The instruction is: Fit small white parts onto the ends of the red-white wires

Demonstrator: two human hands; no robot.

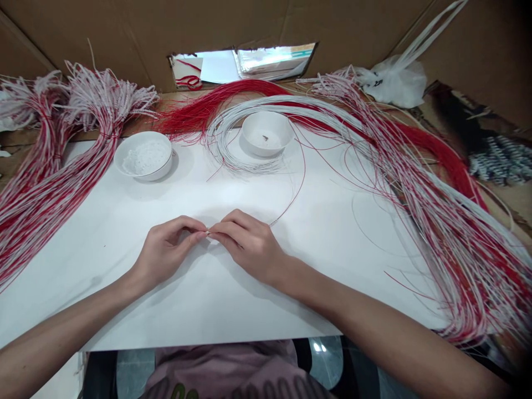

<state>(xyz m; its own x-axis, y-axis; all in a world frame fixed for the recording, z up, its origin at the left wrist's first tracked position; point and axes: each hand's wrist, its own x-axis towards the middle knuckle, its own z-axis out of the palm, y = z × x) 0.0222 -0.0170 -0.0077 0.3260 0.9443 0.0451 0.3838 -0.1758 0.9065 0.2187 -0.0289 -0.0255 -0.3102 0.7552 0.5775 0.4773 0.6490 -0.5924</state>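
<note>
Both hands meet fingertip to fingertip above the white work surface (174,310). My left hand (168,249) is closed in a pinch on the left. Opposite it, my right hand (249,244) pinches too, its fingers bent over the same spot. Between the fingertips a tiny pale piece (207,233) shows, too small to name. A thin red wire (302,180) curves down from the back and ends in a small coiled part (274,221) beside my right hand's knuckles; its far end is hidden behind the hand.
A white bowl (143,176) with small clear-white pieces stands at back left, another bowl (267,149) at back centre inside coiled white wires (220,127). Red-and-white bundles (95,160) lie left, more (432,210) right. Loose red strands (241,86) run along a cardboard wall (353,27).
</note>
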